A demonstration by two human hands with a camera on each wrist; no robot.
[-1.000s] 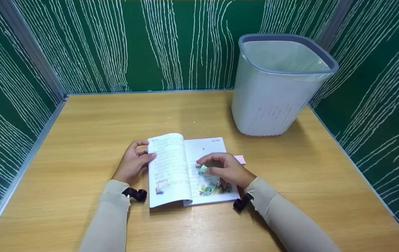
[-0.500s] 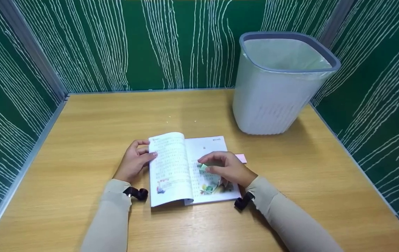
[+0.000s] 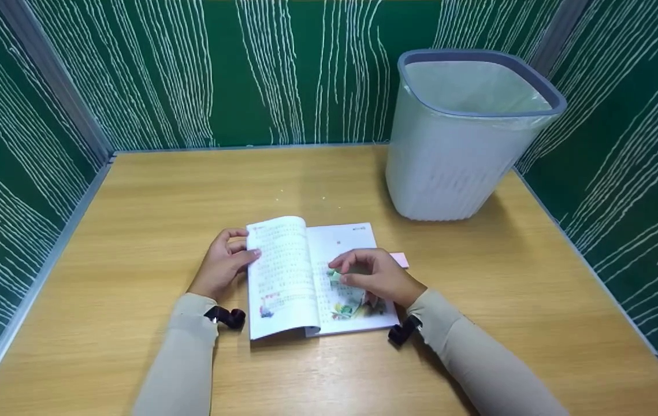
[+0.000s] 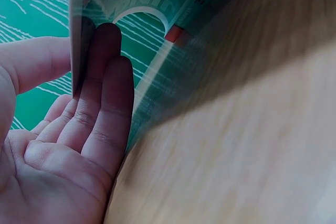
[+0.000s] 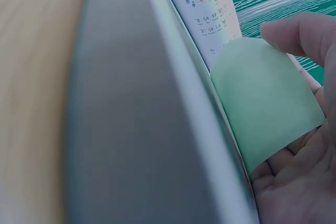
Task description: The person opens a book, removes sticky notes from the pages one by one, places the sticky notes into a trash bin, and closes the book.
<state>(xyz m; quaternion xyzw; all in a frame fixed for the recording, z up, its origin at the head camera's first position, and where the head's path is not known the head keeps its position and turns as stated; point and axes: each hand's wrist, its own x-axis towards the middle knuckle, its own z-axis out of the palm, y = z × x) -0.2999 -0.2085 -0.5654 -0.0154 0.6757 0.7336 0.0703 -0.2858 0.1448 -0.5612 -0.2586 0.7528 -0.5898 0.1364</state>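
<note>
An open printed book [image 3: 282, 271] lies on the table, its left pages bowed up. At its left edge my left hand [image 3: 222, 267] grips the raised pages, thumb on top; in the left wrist view the fingers [image 4: 110, 103] lie behind them. Over the right page, my right hand [image 3: 378, 277] is bent round a small pale green sticky note [image 5: 268, 98]. That note curves up from the page in the right wrist view, the thumb tip at its upper edge and the other fingers partly hidden behind it. A pink slip [image 3: 400, 260] sticks out beyond the book's right edge.
A white waste bin [image 3: 450, 162] with a grey rim and a liner stands at the back right of the wooden table [image 3: 161, 196]. Tiny white bits lie behind the book. Green walls [image 3: 149, 75] with white lines enclose the back and sides.
The head view has shifted slightly. Both hands stay nearly in place; the right index finger has bent a little, and the green sticky note shows a little differently under it.
</note>
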